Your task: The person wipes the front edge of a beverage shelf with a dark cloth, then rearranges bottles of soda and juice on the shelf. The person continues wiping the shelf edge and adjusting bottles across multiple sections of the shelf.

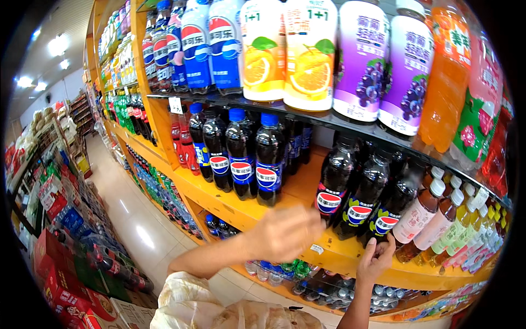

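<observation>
Blurred, my left hand (287, 232) is in front of the orange shelf's edge, left of a dark Pepsi bottle with a red and blue label (331, 181); its fingers' hold cannot be made out. My right hand (377, 257) touches the base of a tilted Pepsi bottle with a green and black label (388, 205), thumb and fingers against its lower end. Beside that one leans another bottle with a green label (363, 193). Farther left on the same shelf stand blue-capped Pepsi bottles (269, 160). A gap lies between the two groups.
A dark shelf edge (263, 107) above carries large Pepsi, orange and grape drink bottles. Pale-capped tea bottles (423, 209) stand at the right. Below are more bottles (302, 269) on a lower shelf. Across the tiled aisle (135, 222) are packs of bottles and red cartons (61, 296).
</observation>
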